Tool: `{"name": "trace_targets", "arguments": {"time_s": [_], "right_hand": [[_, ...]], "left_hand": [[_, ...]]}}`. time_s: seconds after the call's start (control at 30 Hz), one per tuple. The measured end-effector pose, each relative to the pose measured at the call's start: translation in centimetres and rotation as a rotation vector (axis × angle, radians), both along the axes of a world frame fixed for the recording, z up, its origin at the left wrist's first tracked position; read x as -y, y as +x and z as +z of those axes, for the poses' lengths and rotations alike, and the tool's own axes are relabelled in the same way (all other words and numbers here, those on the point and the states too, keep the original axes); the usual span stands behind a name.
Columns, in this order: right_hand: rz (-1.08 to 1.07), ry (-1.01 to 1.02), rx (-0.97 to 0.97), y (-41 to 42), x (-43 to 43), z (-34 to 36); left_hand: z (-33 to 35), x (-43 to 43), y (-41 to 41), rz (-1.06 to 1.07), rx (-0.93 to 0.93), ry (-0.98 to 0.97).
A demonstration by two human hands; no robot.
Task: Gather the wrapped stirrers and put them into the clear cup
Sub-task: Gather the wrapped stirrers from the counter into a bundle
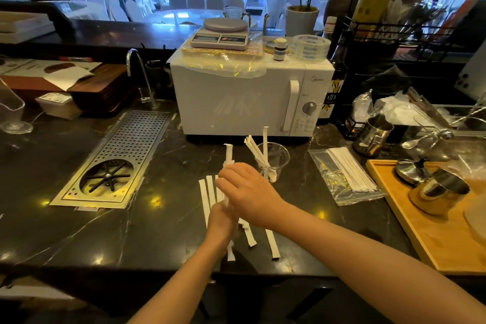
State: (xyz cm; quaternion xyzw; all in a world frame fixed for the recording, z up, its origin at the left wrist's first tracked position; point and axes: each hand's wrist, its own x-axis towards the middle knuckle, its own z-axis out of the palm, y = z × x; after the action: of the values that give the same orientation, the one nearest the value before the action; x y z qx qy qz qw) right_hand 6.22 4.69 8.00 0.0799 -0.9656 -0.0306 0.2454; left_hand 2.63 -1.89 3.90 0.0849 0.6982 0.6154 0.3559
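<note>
Several white paper-wrapped stirrers [204,196] lie on the dark marble counter in front of me. My left hand [220,221] and my right hand [246,189] are closed together around a bundle of wrapped stirrers [228,154] that stands nearly upright, its top poking out above my right hand. More loose stirrers [272,244] lie below my right wrist. The clear cup [276,159] stands just right of my hands, in front of the microwave, with several stirrers leaning inside it.
A white microwave [236,102] stands behind the cup. A clear bag of wrapped stirrers [344,175] lies to the right, beside a wooden tray [431,242] with metal cups. A perforated metal drain with a rinser [115,166] is set in the counter on the left.
</note>
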Motion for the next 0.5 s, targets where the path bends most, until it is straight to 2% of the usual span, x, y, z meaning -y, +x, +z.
{"name": "trace_targets", "arguments": {"time_s": [0.03, 0.13, 0.27, 0.37, 0.5], "right_hand": [[-0.028, -0.071, -0.010, -0.2, 0.2, -0.1], [-0.173, -0.298, 0.089, -0.8, 0.9, 0.1], [-0.471, -0.611, 0.313, -1.4, 0.1, -2.0], [-0.617, -0.828, 0.417, -1.3, -0.9, -3.9], [-0.868, -0.949, 0.543, -0.9, -2.2, -5.7]], "left_hand": [[-0.2, 1.3, -0.9, 0.041, -0.055, -0.030], [-1.4, 3.0, -2.7, 0.117, -0.009, -0.030], [-1.4, 4.8, -3.7, 0.073, 0.118, 0.098], [-1.3, 6.1, -4.3, 0.048, 0.141, 0.138], [-1.7, 7.6, -5.4, 0.065, 0.167, 0.157]]}}
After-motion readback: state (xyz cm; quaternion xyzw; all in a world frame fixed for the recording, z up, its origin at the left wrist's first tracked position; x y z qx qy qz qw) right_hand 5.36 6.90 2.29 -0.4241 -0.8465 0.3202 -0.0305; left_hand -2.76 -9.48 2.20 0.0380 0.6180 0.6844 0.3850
